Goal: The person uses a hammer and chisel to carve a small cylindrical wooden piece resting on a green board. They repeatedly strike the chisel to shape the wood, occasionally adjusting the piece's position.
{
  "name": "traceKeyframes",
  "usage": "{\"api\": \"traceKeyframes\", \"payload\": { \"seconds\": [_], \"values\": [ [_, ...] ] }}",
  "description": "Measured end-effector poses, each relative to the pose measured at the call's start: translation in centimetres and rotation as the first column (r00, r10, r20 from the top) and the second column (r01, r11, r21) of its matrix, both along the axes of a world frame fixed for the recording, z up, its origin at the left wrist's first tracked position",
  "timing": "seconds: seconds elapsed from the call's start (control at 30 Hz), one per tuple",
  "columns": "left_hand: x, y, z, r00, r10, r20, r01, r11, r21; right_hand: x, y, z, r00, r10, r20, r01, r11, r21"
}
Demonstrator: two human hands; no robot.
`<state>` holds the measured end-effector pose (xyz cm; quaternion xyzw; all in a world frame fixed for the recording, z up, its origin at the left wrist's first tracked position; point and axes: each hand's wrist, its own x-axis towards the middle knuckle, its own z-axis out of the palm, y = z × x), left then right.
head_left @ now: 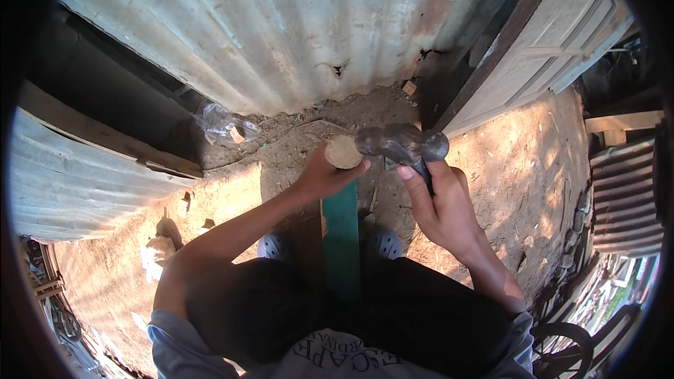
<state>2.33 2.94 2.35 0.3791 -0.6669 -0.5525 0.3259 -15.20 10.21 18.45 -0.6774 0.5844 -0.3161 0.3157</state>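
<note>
My left hand [317, 179] is wrapped round a wooden piece with a pale, round top [342, 151]. Its lower part is hidden by my fingers. My right hand [444, 203] grips a dark ball-peen hammer [400, 142] close under its head, thumb along the handle. The hammer head lies sideways just right of the round wood; I cannot tell whether they touch. Below my left hand, a green board [341, 238] runs back between my legs.
A corrugated metal sheet [267, 28] closes off the far side. A panelled door [540, 56] leans at the far right, and a clear plastic bag [223, 125] lies on the dirt floor [512, 189]. Grey clogs [384, 244] flank the board; a wheel [562, 344] shows at lower right.
</note>
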Motion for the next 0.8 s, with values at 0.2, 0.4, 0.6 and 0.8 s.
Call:
{"api": "traceKeyframes", "payload": {
  "seconds": [0.2, 0.4, 0.6, 0.8],
  "values": [
    [0.6, 0.2, 1.1, 0.997, -0.009, 0.076, 0.012, 0.999, -0.04, 0.1, 0.3, 1.6, 0.999, -0.045, 0.016, 0.046, 0.992, -0.117],
    [0.6, 0.0, 0.3, 0.999, 0.024, -0.041, -0.021, 0.996, 0.085, -0.4, 0.4, 1.3, 1.0, -0.025, -0.002, 0.024, 0.981, -0.192],
    [0.5, 0.1, 0.3, 0.999, 0.036, 0.003, -0.036, 0.998, 0.058, -0.4, 0.4, 1.5, 0.999, -0.025, 0.023, 0.028, 0.987, -0.159],
    [0.5, 0.3, 0.2, 0.998, 0.059, 0.006, -0.06, 0.991, 0.116, -0.3, 0.3, 1.2, 1.0, -0.007, 0.023, 0.011, 0.978, -0.208]
  ]
}}
